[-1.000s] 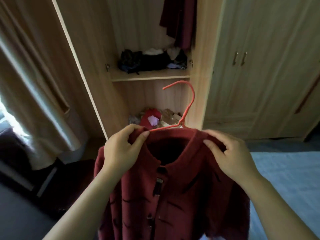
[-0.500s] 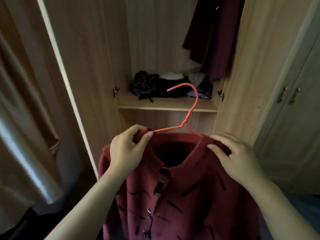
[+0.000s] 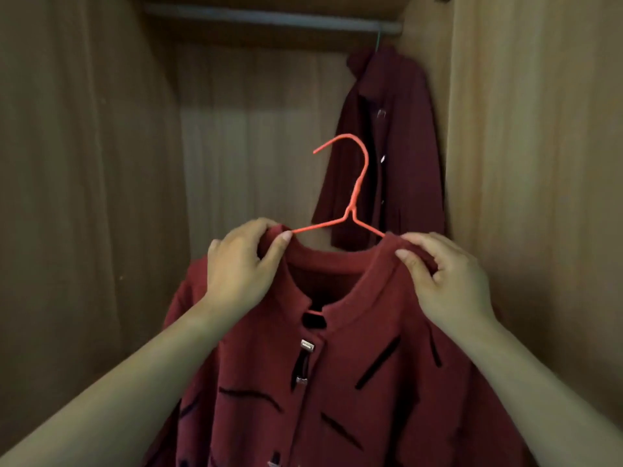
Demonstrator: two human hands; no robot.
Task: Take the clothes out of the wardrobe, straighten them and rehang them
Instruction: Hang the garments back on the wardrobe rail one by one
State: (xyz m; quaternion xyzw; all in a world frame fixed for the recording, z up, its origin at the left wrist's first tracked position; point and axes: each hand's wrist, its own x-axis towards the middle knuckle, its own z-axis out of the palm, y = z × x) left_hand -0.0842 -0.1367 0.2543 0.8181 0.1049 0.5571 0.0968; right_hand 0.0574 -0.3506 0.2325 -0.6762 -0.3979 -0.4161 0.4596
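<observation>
Both hands pinch the dark red cardigan at its shoulders, left hand and right hand each with the thumb in front and fingers curled behind, clamping the knit onto the orange wire hanger inside it. The cardigan is held up inside the wardrobe, below the rail, with the hook free. To rehang it well, lift it level, hook the rail left of the hanging dark red coat, and let go only once the hook bears the weight
</observation>
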